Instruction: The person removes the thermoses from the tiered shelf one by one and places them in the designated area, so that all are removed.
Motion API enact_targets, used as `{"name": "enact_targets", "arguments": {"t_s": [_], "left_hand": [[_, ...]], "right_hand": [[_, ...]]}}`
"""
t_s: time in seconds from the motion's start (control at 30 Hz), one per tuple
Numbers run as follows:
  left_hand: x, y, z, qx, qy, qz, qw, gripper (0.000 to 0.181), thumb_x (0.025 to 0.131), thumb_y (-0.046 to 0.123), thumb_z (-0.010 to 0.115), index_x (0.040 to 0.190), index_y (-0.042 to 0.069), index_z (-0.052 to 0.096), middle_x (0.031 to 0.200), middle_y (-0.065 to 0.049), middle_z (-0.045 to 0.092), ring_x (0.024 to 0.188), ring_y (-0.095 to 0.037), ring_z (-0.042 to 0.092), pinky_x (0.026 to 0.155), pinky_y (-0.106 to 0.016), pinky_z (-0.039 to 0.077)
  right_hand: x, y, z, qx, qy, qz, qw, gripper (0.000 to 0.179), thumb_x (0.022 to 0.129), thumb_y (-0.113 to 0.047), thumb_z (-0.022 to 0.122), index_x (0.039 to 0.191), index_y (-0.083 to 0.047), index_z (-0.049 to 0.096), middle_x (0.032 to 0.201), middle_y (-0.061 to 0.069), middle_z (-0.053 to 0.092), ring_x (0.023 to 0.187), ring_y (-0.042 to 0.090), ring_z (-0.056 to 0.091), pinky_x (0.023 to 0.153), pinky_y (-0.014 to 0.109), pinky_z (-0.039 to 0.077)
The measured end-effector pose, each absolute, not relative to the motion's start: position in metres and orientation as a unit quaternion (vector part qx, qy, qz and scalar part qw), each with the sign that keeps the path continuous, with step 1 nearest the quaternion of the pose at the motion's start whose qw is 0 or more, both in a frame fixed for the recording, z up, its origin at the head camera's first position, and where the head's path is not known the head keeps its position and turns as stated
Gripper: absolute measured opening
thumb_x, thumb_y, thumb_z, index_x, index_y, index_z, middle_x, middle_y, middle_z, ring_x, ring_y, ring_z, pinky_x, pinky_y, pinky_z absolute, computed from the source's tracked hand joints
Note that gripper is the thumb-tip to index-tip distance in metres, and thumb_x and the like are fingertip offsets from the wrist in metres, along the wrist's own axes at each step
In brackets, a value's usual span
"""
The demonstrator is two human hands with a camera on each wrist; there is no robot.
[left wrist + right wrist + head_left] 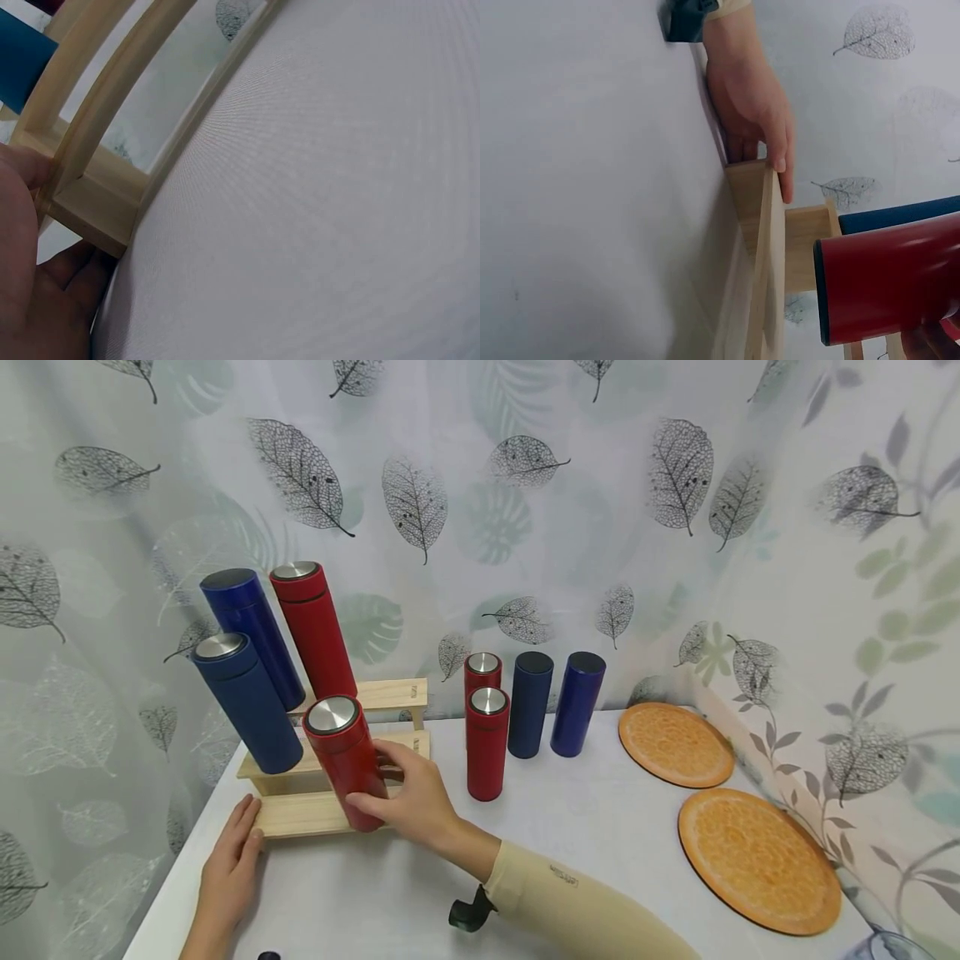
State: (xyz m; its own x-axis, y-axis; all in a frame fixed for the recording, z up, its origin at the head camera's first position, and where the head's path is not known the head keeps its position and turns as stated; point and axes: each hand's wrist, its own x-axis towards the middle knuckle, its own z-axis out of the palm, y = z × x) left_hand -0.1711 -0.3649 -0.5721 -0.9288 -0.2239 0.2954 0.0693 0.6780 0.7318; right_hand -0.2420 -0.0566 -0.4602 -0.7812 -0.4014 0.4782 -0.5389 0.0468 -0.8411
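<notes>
Within the right hand (412, 789) gleams a silver-topped red flask (345, 762).

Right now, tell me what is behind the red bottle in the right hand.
In the head view, the stepped wooden stand and another red bottle show behind it. The held bottle covers the other's base and part of the steps; anything else there cannot be seen.

Stepped rack (315, 815) at left of surface (585, 860): two flasks (313, 631) on top step (390, 694), a third flask (251, 710) before them on middle step. Right hand (416, 793) holds a fourth flask (347, 764) over lowest step; left hand (228, 868) at that step's left end. Right of rack, four standing flasks (487, 747). Farther right, two mats (761, 860), one before the other. Curtain (480, 577) behind.
</notes>
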Motion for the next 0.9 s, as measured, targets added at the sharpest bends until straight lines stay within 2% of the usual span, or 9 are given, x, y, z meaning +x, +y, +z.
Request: {"name": "enact_targets", "arguments": {"t_s": [0.17, 0.37, 0.5, 0.7, 0.8, 0.9], "left_hand": [[-0.172, -0.364, -0.571, 0.044, -0.897, -0.4, 0.183, 0.056, 0.12, 0.028, 0.04, 0.169, 0.001, 0.034, 0.176, -0.022, 0.024, 0.161, -0.048, 0.02, 0.131, -0.058, 0.013], [-0.172, -0.365, -0.573, 0.045, -0.898, -0.399, 0.182, 0.056, 0.12, 0.027, 0.04, 0.169, 0.001, 0.033, 0.176, -0.022, 0.024, 0.161, -0.049, 0.021, 0.131, -0.056, 0.013], [-0.172, -0.365, -0.574, 0.042, -0.898, -0.399, 0.181, 0.055, 0.12, 0.027, 0.04, 0.168, 0.001, 0.034, 0.176, -0.022, 0.025, 0.161, -0.049, 0.021, 0.132, -0.05, 0.012], [-0.172, -0.365, -0.575, 0.038, -0.897, -0.399, 0.184, 0.054, 0.12, 0.026, 0.04, 0.168, 0.001, 0.035, 0.176, -0.022, 0.025, 0.161, -0.048, 0.022, 0.132, -0.033, 0.01], [-0.172, -0.364, -0.574, 0.039, -0.897, -0.4, 0.185, 0.054, 0.12, 0.025, 0.04, 0.168, 0.001, 0.035, 0.176, -0.022, 0.025, 0.161, -0.048, 0.022, 0.131, -0.032, 0.011], [-0.172, -0.365, -0.574, 0.041, -0.897, -0.401, 0.184, 0.054, 0.12, 0.025, 0.04, 0.168, 0.001, 0.035, 0.176, -0.022, 0.025, 0.161, -0.048, 0.022, 0.132, -0.036, 0.012]], "right_hand": [[-0.241, -0.047, -0.462, 0.325, -0.724, 0.606, 0.059, 0.061, 0.093, -0.02, 0.089, 0.148, -0.02, 0.062, 0.136, -0.008, 0.07, 0.121, 0.008, 0.067, 0.099, 0.031, 0.06], [-0.24, -0.036, -0.466, 0.32, -0.727, 0.604, 0.061, 0.062, 0.093, -0.022, 0.089, 0.149, -0.019, 0.062, 0.136, -0.007, 0.07, 0.121, 0.01, 0.068, 0.098, 0.038, 0.062], [-0.239, -0.027, -0.466, 0.308, -0.729, 0.608, 0.06, 0.063, 0.093, -0.023, 0.089, 0.15, -0.02, 0.062, 0.137, -0.007, 0.07, 0.121, 0.011, 0.068, 0.099, 0.042, 0.062], [-0.239, -0.015, -0.462, 0.308, -0.731, 0.605, 0.069, 0.063, 0.093, -0.023, 0.089, 0.15, -0.02, 0.063, 0.137, -0.007, 0.07, 0.121, 0.012, 0.069, 0.098, 0.036, 0.062], [-0.239, -0.009, -0.461, 0.307, -0.733, 0.604, 0.069, 0.064, 0.092, -0.021, 0.089, 0.15, -0.02, 0.063, 0.138, -0.007, 0.07, 0.122, 0.013, 0.069, 0.099, 0.036, 0.061], [-0.24, -0.003, -0.461, 0.3, -0.734, 0.605, 0.067, 0.063, 0.092, -0.021, 0.09, 0.15, -0.02, 0.063, 0.138, -0.008, 0.07, 0.123, 0.014, 0.068, 0.1, 0.037, 0.061]]}}
